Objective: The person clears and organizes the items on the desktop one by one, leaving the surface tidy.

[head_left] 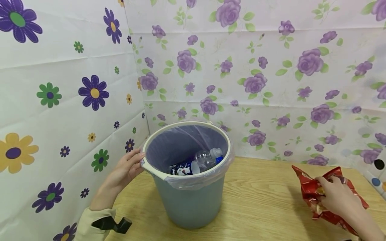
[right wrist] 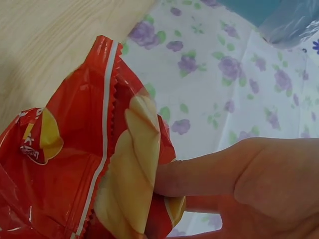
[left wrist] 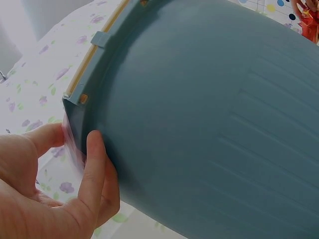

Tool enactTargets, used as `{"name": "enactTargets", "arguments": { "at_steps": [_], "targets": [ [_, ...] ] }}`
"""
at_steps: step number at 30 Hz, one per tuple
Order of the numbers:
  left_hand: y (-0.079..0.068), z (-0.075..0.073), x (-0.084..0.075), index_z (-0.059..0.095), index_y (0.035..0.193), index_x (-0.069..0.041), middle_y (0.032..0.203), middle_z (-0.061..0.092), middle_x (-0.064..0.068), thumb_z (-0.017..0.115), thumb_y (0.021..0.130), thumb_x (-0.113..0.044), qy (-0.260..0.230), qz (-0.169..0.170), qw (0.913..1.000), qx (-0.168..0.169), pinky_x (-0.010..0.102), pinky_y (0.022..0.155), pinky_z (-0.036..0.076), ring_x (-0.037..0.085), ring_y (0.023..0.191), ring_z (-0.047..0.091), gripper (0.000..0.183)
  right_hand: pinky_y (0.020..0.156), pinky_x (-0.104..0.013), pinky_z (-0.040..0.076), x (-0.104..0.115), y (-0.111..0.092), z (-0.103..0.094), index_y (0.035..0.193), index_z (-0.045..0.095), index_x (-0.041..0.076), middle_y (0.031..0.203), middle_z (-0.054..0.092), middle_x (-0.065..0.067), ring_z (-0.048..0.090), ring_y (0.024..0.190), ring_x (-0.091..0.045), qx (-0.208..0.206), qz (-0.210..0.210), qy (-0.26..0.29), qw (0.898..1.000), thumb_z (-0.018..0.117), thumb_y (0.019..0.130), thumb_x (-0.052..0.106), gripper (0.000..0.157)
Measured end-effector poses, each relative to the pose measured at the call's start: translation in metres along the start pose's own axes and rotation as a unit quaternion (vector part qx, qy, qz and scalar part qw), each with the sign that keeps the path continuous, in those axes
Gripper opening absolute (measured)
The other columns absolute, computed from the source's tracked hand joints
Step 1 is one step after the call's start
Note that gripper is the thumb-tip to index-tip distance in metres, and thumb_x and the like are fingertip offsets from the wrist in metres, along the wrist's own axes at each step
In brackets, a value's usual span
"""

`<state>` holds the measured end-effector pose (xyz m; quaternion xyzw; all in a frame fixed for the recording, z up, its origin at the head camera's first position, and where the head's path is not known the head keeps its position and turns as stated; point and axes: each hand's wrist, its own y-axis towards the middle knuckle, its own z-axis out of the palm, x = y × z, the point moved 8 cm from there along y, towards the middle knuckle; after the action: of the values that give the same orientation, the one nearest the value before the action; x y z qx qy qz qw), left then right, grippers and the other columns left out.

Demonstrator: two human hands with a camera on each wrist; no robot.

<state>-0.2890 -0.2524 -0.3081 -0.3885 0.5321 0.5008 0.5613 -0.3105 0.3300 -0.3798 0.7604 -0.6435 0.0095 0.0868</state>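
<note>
A blue-grey trash bin (head_left: pixel 190 201) with a cream rim and a clear plastic liner stands upright on the wooden table. At the left side of its rim, my left hand (head_left: pixel 126 169) holds the edge; the left wrist view has thumb and fingers on either side of the rim and liner. Inside the bin lie a clear plastic bottle (head_left: pixel 205 162) with a blue ring and a dark blue printed container (head_left: pixel 181 169). Off to the right, my right hand (head_left: pixel 340 197) grips a crumpled red chip bag (right wrist: pixel 65 164). In the right wrist view the thumb presses into its printed front.
The wooden table (head_left: pixel 256 201) spans the space between bin and bag. Behind it hangs a sheet with purple roses (head_left: pixel 254 83), and a flower-print sheet (head_left: pixel 69 127) closes off the left side near my left arm.
</note>
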Motion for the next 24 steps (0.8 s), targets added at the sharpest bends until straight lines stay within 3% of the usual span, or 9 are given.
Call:
{"name": "enactTargets", "arguments": {
  "at_steps": [8,18,24],
  "targets": [
    [0.001,-0.001,0.001,0.028,0.141,0.005,0.111,0.064,-0.005,0.048,0.100,-0.017,0.014,-0.004,0.9999,-0.007,0.017,0.087,0.055,0.004,0.096,0.065,0.050,0.050,-0.046,0.049,0.017,0.005,-0.013,0.124,0.052,-0.007,0.105,0.049,-0.041,0.058,0.077,-0.045,-0.020,-0.028,0.007,0.999,0.078,0.073,0.007,0.058],
    [0.002,-0.001,0.000,0.028,0.140,0.004,0.110,0.064,-0.005,0.047,0.101,-0.017,0.015,0.000,0.9999,0.001,0.017,0.086,0.056,0.004,0.095,0.065,0.048,0.052,-0.044,0.050,0.039,0.006,-0.028,0.125,0.053,-0.005,0.109,0.050,-0.039,0.058,0.084,-0.046,-0.060,-0.064,0.012,0.996,0.079,0.071,0.005,0.061],
    [0.001,-0.002,0.000,0.027,0.141,0.004,0.110,0.064,-0.005,0.047,0.101,-0.017,0.016,-0.007,0.9998,-0.005,0.017,0.086,0.056,0.004,0.094,0.065,0.050,0.049,-0.038,0.049,0.052,0.005,-0.036,0.125,0.054,-0.002,0.114,0.049,-0.039,0.060,0.077,-0.040,-0.079,-0.087,0.012,0.993,0.080,0.071,0.003,0.061]
  ]
}}
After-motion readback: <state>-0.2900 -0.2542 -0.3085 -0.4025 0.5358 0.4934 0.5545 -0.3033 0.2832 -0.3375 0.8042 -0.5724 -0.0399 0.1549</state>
